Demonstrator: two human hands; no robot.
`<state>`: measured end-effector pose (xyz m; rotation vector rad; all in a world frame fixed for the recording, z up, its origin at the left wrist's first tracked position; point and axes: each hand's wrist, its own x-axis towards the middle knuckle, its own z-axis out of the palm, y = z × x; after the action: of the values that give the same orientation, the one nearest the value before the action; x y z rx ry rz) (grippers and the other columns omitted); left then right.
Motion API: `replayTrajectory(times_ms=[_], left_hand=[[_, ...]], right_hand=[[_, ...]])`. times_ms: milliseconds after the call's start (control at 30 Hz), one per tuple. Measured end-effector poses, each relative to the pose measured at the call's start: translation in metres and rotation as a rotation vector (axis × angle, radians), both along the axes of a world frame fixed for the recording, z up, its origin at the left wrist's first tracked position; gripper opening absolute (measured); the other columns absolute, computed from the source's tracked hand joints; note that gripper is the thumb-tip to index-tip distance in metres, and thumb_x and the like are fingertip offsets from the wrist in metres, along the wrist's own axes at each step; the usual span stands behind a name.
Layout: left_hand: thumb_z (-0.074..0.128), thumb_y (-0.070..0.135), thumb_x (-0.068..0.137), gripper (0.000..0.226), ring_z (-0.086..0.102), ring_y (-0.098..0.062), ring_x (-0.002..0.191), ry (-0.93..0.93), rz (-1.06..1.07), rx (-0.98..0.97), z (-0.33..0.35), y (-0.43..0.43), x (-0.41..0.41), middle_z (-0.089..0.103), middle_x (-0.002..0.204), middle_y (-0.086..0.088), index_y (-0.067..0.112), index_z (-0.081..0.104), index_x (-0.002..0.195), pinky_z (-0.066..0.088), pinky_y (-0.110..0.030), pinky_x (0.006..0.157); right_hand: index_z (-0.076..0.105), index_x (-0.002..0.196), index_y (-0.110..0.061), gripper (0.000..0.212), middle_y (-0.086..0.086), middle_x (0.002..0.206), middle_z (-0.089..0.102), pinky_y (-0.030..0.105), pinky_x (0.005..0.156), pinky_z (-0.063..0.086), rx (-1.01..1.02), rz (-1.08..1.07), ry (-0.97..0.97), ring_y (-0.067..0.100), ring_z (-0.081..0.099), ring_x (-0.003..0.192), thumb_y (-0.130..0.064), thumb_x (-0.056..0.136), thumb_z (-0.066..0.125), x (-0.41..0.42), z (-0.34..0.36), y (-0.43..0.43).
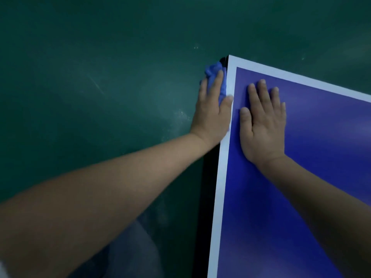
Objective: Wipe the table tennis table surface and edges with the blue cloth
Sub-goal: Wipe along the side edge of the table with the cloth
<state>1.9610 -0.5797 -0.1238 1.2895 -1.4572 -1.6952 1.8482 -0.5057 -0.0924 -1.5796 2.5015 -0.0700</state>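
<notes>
Dim room, dark green floor [100, 77] all around, and the blue desk [301, 197] comes in from the right with its far corner [229, 56] near the middle of the view. The left grip [210, 113] isn't clenched. Its fingers lie fairly straight, pressing the bunched blue cloth [212, 71] sideways against the desk's left side edge just short of that corner, with the thumb resting up on the white border line [220, 197]. The right grip [263, 125] is released and flat, palm down on the blue top just beside that line, holding nothing. It looks like it's bracing. So I'd say this is the edge-wiping step, at the far end of this side. Next move, my guess: either take the cloth round the corner onto the end edge, or drag it back along the black side edge [206, 187] toward the body. Either way the push has to go into the edge, or the cloth slips off and drops. Room looks fine, since there's open floor to the left for the arm to swing. How much of the top is done already — can't tell.
</notes>
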Motion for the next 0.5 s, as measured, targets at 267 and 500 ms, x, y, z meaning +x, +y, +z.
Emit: replayTrajectory(times_ms=[267, 500], left_hand=[[0.042, 0.024, 0.104, 0.057, -0.003, -0.001, 0.153, 0.025, -0.067, -0.079, 0.007, 0.13, 0.061, 0.002, 0.167, 0.01, 0.034, 0.017, 0.155, 0.004, -0.01, 0.118], [0.037, 0.026, 0.101, 0.058, 0.002, -0.013, 0.155, 0.017, -0.032, -0.013, 0.003, 0.022, 0.01, 0.007, 0.169, -0.005, 0.025, 0.021, 0.156, 0.002, -0.006, 0.114]], right_hand=[[0.021, 0.159, -0.028, 0.06, -0.007, 0.168, 0.01, 0.047, 0.125, 0.0, 0.005, 0.002, -0.01, 0.023, -0.002, 0.156, -0.047, 0.103, 0.019, 0.0, 0.001, 0.0], [0.025, 0.158, -0.025, 0.059, -0.004, 0.168, 0.015, 0.05, 0.125, 0.003, -0.017, -0.005, -0.006, 0.025, 0.003, 0.155, -0.045, 0.103, 0.022, 0.001, -0.001, 0.0]])
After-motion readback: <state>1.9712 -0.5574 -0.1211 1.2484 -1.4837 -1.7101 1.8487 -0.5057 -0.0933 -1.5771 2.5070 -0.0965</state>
